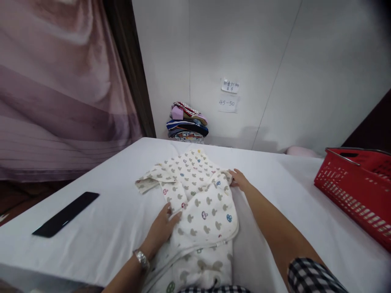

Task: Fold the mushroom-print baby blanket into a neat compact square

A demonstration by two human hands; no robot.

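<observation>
A white long-sleeved child's garment printed with grey, red and blue mushrooms lies on the white-covered table. Its lower part reaches back toward my body, and one sleeve spreads out to the left. My left hand, with a silver bracelet on the wrist, is at the garment's left side; its thumb rests on the cloth and the fingers grip the edge. At the right, my right hand holds the cloth near the other sleeve, its fingertips partly hidden by the fabric.
A dark flat phone-like slab lies on the table at the left. At the right edge stands a red plastic basket with a metal handle. Folded clothes are stacked by the back wall. A pinkish curtain hangs at the left.
</observation>
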